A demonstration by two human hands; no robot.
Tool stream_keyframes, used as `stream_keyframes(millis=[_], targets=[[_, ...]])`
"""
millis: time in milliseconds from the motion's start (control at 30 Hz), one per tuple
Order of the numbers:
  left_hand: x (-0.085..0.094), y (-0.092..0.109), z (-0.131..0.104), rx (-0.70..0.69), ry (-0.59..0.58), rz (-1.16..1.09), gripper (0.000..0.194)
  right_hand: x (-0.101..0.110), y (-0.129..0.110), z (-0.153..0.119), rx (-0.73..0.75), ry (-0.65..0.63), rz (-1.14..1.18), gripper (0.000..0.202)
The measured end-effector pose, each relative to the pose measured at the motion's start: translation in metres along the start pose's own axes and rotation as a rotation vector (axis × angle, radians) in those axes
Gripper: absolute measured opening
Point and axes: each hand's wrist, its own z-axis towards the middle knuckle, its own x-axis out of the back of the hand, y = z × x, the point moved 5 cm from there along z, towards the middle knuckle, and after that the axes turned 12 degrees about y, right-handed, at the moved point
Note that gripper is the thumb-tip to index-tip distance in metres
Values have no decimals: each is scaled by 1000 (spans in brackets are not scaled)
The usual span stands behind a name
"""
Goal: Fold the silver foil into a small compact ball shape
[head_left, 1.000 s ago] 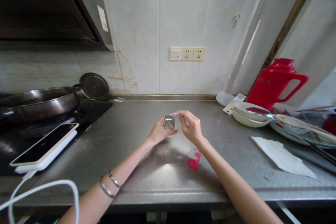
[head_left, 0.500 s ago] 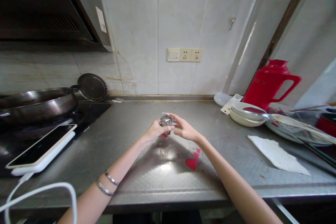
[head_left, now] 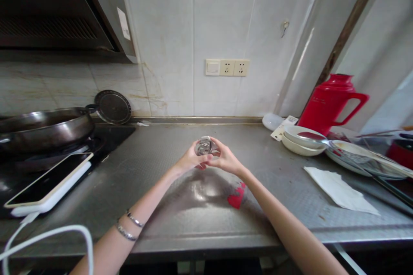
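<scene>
A small clear glass (head_left: 203,148) is held up over the steel counter, its round end tipped toward me. My left hand (head_left: 188,161) is closed around its left side. My right hand (head_left: 226,160) grips it from the right, with thumb and fingers against the side. A thin white scrap (head_left: 205,138) shows at the glass's upper edge under my right fingertips; its material is too small to make out. Parts of the fingers behind the glass are hidden.
The steel counter (head_left: 155,215) bears a red patch (head_left: 236,197). At left are a pan (head_left: 48,124) on the stove and a phone (head_left: 51,180) with a white cable. At right stand a red thermos (head_left: 329,103), stacked bowls (head_left: 301,148) and a white paper towel (head_left: 340,191).
The glass has tipped so its round end faces me more. My right hand has closed in on it, fingers now against its side. My left hand keeps its hold.
</scene>
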Motion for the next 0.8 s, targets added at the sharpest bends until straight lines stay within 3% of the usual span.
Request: stream_keyframes(millis=[100, 267, 467, 800], targets=[[2, 4, 1, -225, -48, 30, 120, 6, 1, 3, -143, 50, 45, 76], [8, 7, -1, -445, 124, 326, 117, 4, -2, 4, -200, 29, 19, 64], [7, 7, -1, -513, 172, 407, 91, -3, -4, 1, -240, -25, 31, 67], [6, -2, 2, -483, 169, 350, 87, -2, 0, 2, -260, -12, 35, 67]])
